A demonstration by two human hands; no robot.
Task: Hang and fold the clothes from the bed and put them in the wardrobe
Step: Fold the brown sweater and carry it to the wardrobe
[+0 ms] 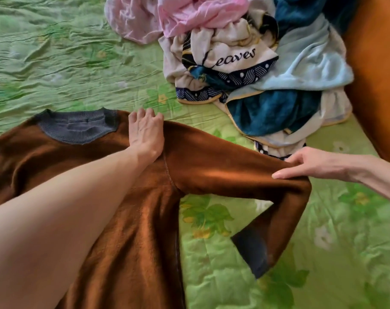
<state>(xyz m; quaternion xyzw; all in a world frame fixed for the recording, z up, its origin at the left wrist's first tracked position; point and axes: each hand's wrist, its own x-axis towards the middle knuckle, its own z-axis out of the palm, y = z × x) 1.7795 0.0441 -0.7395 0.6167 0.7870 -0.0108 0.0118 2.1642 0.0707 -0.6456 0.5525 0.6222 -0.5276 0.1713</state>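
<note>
Pressing the shoulder of the brown top [131, 197] flat on the bed [56, 63], left hand [146, 132] has its fingers straight and together. Right hand [316, 163] pinches the sleeve at its bend (cuff hangs down toward the sheet). Top lies spread, collar up. Clothes pile [245, 63] sits beyond, near the sleeve.
</note>
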